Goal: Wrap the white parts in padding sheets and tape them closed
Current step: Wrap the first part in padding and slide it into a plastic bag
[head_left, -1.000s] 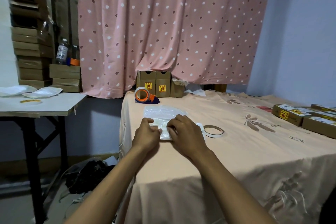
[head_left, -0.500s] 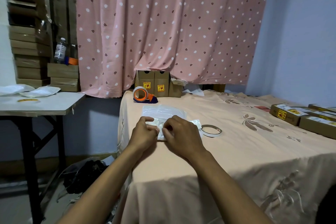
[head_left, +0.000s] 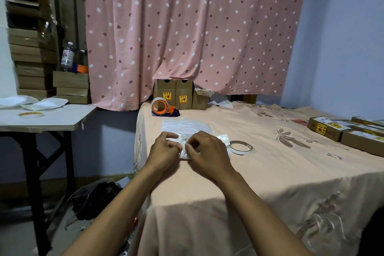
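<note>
White padding on peach cloth: pinching a small wrapped part (head_left: 185, 153) between both hands, near the 6 o'clock edge of the cloth-covered table (head_left: 270, 172). Curling the left hand (head_left: 164, 153) round its 9 o'clock end, closing thumb and fingertips on the wrap. Curling the right hand (head_left: 209, 156) over its 3 o'clock end, bending the fingers down onto the sheet and hiding most of it behind the knuckles. Having a stack of clear padding sheets (head_left: 185, 125) lying just beyond the hands at 12 o'clock. Having a thin tape ring (head_left: 239, 151) lying flat at 3 o'clock, near the right hand but apart from it. Facing, farther off at 11 o'clock, an orange tape dispenser (head_left: 166, 110), with brown cartons (head_left: 176, 95) standing right behind it under a pink dotted curtain (head_left: 187, 27). Having flat labelled boxes (head_left: 332, 131) sitting well apart at 2 o'clock. Standing beside a side table (head_left: 62, 119) at 9 o'clock, carrying white pouches (head_left: 45, 103) and a yellow tape roll (head_left: 22, 114)
</note>
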